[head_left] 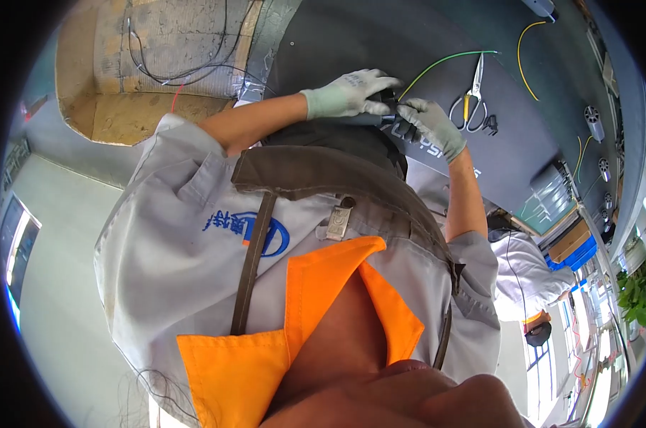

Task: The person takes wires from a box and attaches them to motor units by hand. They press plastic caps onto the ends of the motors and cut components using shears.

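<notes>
Leafy plant (638, 289), another person (526, 274)

Left hand: the gloved left hand (353, 94) is gripping a dark part (388, 98), fingers curling round it.
Right hand: the gloved right hand (433, 126) is closing in on the same part, touching it from the other side.
Green wire: it's (444, 63) arching from beside the hands towards the scissors (474, 98).
Scissors: they're lying on the dark desk (330, 39), a small black piece (490, 125) sitting beside the handles.
Cardboard box: black cables (167, 77) are looping over it (112, 107).
Co-worker: a person (526, 274) is bending nearby.
</notes>
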A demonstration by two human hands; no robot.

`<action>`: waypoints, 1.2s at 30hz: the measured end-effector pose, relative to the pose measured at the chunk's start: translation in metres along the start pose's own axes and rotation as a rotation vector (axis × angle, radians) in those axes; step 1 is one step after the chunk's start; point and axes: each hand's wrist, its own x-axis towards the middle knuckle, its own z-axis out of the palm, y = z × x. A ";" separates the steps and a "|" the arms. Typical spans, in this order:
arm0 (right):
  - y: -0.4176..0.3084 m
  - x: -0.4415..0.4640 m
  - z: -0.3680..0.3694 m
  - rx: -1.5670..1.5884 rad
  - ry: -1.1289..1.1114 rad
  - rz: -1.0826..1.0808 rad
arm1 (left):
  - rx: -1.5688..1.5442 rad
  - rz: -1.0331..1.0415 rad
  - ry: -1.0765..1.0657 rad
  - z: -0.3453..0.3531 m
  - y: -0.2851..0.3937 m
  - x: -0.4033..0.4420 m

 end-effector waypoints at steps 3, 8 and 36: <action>-0.006 0.001 -0.001 -0.131 -0.028 -0.019 | 0.168 -0.053 -0.019 -0.009 0.016 -0.030; -0.014 -0.002 -0.004 -0.291 -0.050 -0.057 | 0.526 0.136 -0.035 -0.005 0.019 -0.048; 0.091 0.001 -0.040 -0.701 1.163 -0.105 | 0.899 -0.002 0.018 0.020 0.036 -0.066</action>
